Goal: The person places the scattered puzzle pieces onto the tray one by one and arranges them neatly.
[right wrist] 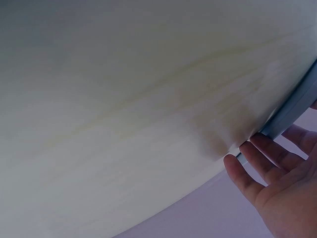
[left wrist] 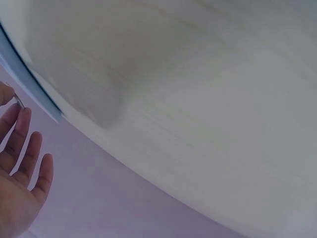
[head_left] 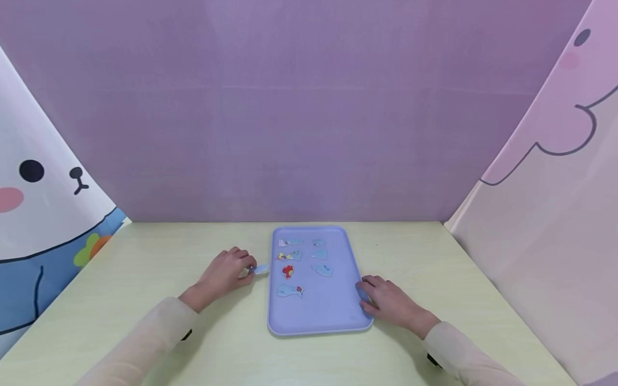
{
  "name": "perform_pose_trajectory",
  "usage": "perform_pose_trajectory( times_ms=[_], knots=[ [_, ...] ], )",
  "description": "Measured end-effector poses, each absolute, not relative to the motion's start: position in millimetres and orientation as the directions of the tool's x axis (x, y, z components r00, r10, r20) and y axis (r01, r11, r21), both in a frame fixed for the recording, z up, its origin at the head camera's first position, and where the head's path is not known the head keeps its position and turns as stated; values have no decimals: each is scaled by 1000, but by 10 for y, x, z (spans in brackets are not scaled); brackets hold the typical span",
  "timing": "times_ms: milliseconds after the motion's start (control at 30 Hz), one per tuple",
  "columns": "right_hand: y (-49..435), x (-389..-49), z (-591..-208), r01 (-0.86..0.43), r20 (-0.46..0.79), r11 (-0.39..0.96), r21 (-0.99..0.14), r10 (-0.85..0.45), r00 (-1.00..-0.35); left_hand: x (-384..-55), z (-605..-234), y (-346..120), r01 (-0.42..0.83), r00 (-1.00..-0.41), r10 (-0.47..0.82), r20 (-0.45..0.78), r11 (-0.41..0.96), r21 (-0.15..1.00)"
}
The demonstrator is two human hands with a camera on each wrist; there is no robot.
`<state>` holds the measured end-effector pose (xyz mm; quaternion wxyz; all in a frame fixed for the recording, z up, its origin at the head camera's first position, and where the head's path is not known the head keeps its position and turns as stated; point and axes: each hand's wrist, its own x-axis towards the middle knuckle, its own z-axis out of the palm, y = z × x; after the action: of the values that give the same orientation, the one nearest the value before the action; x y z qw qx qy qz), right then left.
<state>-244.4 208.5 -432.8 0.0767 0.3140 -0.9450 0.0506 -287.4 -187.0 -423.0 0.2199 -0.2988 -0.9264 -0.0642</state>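
Note:
My left hand [head_left: 228,272] pinches a small flat light-blue piece [head_left: 261,269] between thumb and fingertips, just outside the tray's left rim. In the left wrist view, this piece [left wrist: 20,101] shows edge-on as a thin sliver, the other fingers loosely spread. The shallow blue-violet tray [head_left: 333,311] lies flat on the table. My right hand [head_left: 393,303] holds the tray's right rim, thumb and fingertips curving over it. Flat cut-out pieces lie in the tray: a red one [head_left: 288,272], a whale-tail-like blue one [head_left: 290,291], a curved blue one [head_left: 322,270] and several others.
The pale wood-look table [head_left: 203,244] extends on both sides of the tray. A purple backdrop [head_left: 309,134] rises at its far edge. Printed cloth panels stand at the left [head_left: 53,214] and at the right [head_left: 545,225].

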Motion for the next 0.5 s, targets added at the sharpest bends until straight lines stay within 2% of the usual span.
perform_pose_trajectory(
  times_ms=[267,500],
  knots=[
    [2076,-2446,-4312,-606,183,795,-41,-590,-786,-2855,-4234,-1676,618,-702,565,434,786,-23],
    [2073,-2435,-4300,-605,175,795,-44,-590,-788,-2832,-4240,-1503,631,-710,577,404,776,0]
  ],
)
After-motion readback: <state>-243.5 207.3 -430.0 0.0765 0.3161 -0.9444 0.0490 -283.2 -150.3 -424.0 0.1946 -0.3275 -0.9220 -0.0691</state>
